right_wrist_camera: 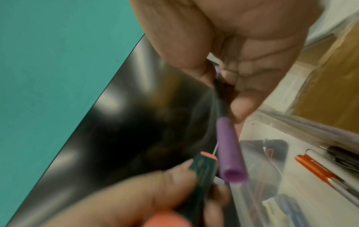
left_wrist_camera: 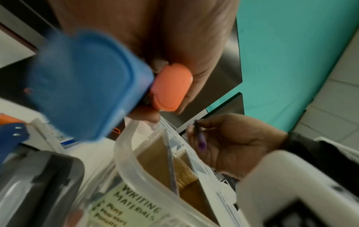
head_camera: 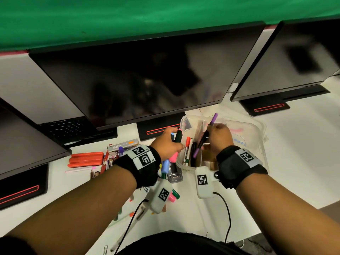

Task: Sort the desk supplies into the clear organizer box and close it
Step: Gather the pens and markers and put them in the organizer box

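sorting step: right hand (head_camera: 219, 138) pinches purple-capped pen (head_camera: 205, 135) over clear organizer box (head_camera: 257, 144), open on desk; left hand (head_camera: 166, 143) grips highlighters (head_camera: 173, 153), probably pink and blue; next: lower pen into writing compartment beside orange pen (head_camera: 187, 150)

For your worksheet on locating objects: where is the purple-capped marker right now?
In the head view, the purple-capped marker is held in the right hand, tilted over the clear organizer box, right of the orange-capped pen lying inside.
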